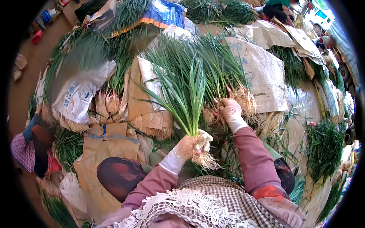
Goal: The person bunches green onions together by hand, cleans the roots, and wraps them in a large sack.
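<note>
A small bunch of green garlic-like plants [196, 114] stands upright in my left hand [196, 144], its pale roots hanging below the fist. My right hand [231, 111], in a thin, pale, stained glove, reaches forward to a larger pile of the same plants [205, 68]. Its fingers close around stem bases at the pile's root end, though the fingertips are partly hidden. Pinkish stem bases and tangled tan roots [242, 101] show beside that hand. My left hand also wears a stained, whitish glove.
Woven sacks [256, 71] cover other rooted bundles to the right. A printed white sack [82, 91] lies over bundles at left, near a brown sheet [111, 148]. Loose leaves [325, 148] are heaped at right. Another person [28, 148] works at far left; others and a truck [320, 18] are beyond.
</note>
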{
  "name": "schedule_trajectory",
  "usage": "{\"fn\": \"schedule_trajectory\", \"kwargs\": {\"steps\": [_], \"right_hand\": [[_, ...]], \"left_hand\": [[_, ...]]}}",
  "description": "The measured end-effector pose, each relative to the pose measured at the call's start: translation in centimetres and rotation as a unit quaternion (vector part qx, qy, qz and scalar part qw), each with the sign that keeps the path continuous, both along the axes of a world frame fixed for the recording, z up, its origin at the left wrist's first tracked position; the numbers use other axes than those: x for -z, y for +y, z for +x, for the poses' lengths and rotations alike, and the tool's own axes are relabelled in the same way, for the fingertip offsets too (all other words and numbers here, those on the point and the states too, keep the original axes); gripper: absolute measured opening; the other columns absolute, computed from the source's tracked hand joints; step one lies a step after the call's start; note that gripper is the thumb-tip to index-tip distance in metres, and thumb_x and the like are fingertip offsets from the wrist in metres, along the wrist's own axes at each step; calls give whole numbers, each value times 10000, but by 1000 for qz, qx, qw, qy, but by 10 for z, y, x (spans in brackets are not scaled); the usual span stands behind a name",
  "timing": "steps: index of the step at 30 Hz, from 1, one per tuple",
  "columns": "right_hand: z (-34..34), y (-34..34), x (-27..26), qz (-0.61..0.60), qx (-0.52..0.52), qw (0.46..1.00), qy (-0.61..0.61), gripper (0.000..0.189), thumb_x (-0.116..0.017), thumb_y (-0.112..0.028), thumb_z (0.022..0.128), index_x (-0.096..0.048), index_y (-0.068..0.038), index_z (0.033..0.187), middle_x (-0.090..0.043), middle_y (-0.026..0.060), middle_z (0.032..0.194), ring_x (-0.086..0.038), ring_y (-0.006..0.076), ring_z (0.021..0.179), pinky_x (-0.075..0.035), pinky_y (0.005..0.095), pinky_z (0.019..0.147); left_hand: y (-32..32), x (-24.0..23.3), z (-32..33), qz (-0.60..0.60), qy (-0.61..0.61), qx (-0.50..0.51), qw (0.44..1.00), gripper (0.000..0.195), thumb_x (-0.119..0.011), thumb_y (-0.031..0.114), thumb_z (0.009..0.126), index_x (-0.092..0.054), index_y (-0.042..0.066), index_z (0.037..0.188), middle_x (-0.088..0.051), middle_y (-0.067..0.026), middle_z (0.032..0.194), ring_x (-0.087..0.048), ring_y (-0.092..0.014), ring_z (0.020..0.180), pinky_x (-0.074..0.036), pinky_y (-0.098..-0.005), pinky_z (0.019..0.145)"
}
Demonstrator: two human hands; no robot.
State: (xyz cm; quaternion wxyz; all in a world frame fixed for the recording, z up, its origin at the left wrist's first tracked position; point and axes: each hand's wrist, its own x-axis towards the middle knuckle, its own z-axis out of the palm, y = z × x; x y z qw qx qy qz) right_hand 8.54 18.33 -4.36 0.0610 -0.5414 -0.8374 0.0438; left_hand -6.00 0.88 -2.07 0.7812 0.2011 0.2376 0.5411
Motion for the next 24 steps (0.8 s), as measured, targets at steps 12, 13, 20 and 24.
{"fn": "schedule_trajectory", "kwargs": {"steps": [12, 13, 20, 24], "right_hand": [[-29, 42, -55, -102, 121, 987, -8, 213, -496, -278, 788, -544, -114, 916, -586, 86, 831, -565, 216, 772, -437, 327, 688], [-29, 58, -41, -117, 123, 981, -92, 227, -497, -303, 785, -542, -122, 913, -582, 92, 864, -561, 218, 808, -427, 326, 725], [15, 89, -77, -402, 64, 774, 485, 208, -437, -223, 825, -512, -29, 828, -486, 45, 646, -472, 86, 585, -432, 228, 583], [27, 48, -80, -444, 54, 824, 347, 239, -399, -243, 850, -495, -25, 864, -495, 16, 675, -457, 64, 582, -419, 188, 530]], "left_hand": [[-3, 10, -4, -199, 78, -93, 973, 242, -446, 183, 833, -551, 1, 951, -503, -39, 531, -426, -71, 409, -334, -178, 338], [-4, -2, -6, -158, 103, -105, 976, 242, -448, 172, 830, -541, -14, 952, -507, -47, 540, -432, -73, 420, -332, -168, 340], [6, -17, -32, -94, -49, -197, 975, 313, -419, 160, 831, -453, -86, 1020, -415, -17, 497, -492, -176, 605, -428, -280, 555], [6, 23, -34, -193, -91, -164, 963, 287, -441, 187, 827, -506, -74, 927, -442, -36, 534, -490, -200, 592, -418, -303, 536]]}}
